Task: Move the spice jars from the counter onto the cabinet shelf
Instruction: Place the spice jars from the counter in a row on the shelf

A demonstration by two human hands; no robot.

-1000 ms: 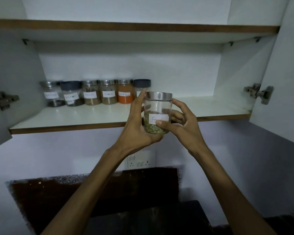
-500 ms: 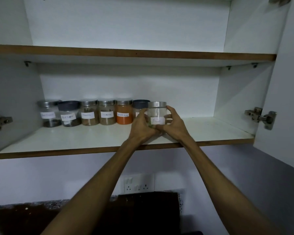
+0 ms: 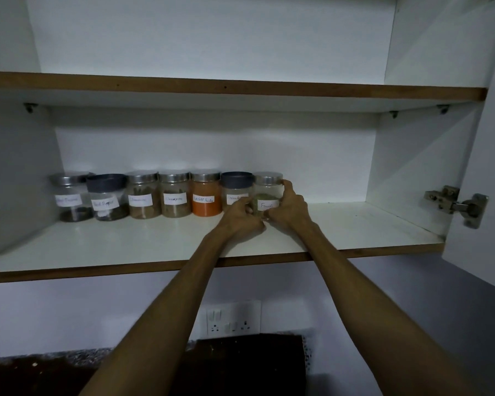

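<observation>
A clear spice jar with a silver lid stands upright at the right end of a row along the back of the lower cabinet shelf. Its long axis is vertical, lid on top, and its white handwritten label, which seems to read "Fennel", faces outward toward the viewer. Greenish contents fill the lower part. Whether its base rests fully on the shelf cannot be told, because the fingers hide it.

Both hands are closed around this jar. The left hand wraps its lower left side, and the right hand grips its right side, with a finger reaching up near the lid.

Just to its left, touching or nearly so, stands a dark-lidded jar, then a jar of orange powder, and four more labelled jars running leftward, all upright with labels facing out.

The shelf to the right of the held jar is bare white. An upper shelf with a brown edge sits above. A metal hinge shows on the open door at right. Below the cabinet, a white wall socket is fixed to the wall.
</observation>
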